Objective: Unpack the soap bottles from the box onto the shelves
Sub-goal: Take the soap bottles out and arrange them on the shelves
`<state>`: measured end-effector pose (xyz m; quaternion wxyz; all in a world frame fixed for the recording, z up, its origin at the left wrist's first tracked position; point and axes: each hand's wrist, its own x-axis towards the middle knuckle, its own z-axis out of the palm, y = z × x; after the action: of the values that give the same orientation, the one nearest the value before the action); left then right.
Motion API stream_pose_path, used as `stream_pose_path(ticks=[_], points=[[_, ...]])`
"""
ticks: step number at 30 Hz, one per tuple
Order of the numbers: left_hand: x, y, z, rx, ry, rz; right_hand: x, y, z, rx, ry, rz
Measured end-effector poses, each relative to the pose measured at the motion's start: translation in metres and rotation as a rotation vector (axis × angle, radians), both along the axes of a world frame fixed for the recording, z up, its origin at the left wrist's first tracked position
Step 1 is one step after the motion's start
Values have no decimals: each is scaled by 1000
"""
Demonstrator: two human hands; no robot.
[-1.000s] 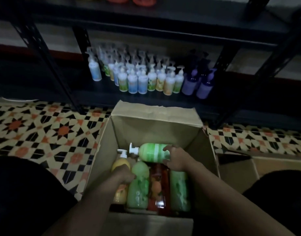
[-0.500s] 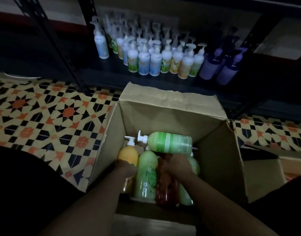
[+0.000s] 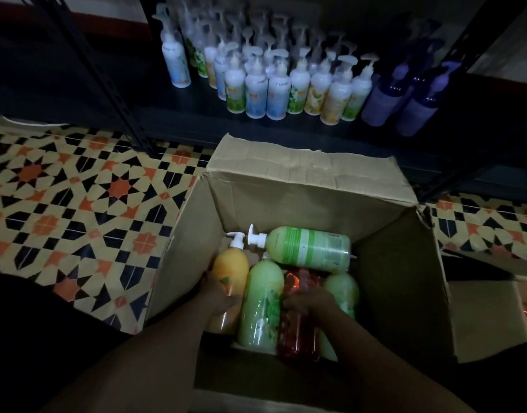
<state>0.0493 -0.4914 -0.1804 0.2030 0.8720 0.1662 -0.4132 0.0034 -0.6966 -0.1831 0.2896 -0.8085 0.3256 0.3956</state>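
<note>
An open cardboard box [image 3: 298, 186] stands on the floor in front of me. Inside lie an orange pump bottle [image 3: 231, 271], a light green bottle [image 3: 262, 305], a red bottle [image 3: 299, 338] and another green bottle [image 3: 342, 290]. A green bottle with a white pump [image 3: 310, 245] lies crosswise on top of them. My left hand [image 3: 219, 295] grips the orange bottle's body. My right hand [image 3: 311, 301] grips the red bottle near its top. Both forearms reach down into the box.
A low dark shelf [image 3: 167, 108] behind the box carries several white pump bottles [image 3: 278, 90] and purple bottles [image 3: 405, 105]. A black slanted shelf post [image 3: 107, 84] stands at left. Patterned floor tiles [image 3: 77, 204] lie left of the box; a second cardboard box [image 3: 488, 317] sits at right.
My right hand let go of the crosswise green bottle and came down onto the red bottle. My left hand stayed on the orange bottle. The view tilted down, closer to the box.
</note>
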Motion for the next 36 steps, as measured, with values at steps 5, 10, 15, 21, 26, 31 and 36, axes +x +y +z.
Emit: stream_pose_path(ticks=[5, 10, 15, 21, 26, 31, 36], points=[[1, 2, -7, -26, 18, -86, -12, -5, -12, -98, -36, -24], [5, 2, -15, -3, -136, 50, -15, -5, -12, -122, -50, -53], [-2, -11, -5, 168, -206, 15, -16, -3, -11, -134, -88, -74], [-4, -20, 20, 281, -243, -42, -10, 10, -7, -96, -73, -90], [-4, -23, 28, 78, -186, 104, -17, 19, -16, 106, -60, -334], [-2, -15, 29, -132, -37, 229, -38, 19, -25, 176, -53, -472], [-2, -14, 32, -173, -33, 231, -41, 27, -28, 148, -142, -539]])
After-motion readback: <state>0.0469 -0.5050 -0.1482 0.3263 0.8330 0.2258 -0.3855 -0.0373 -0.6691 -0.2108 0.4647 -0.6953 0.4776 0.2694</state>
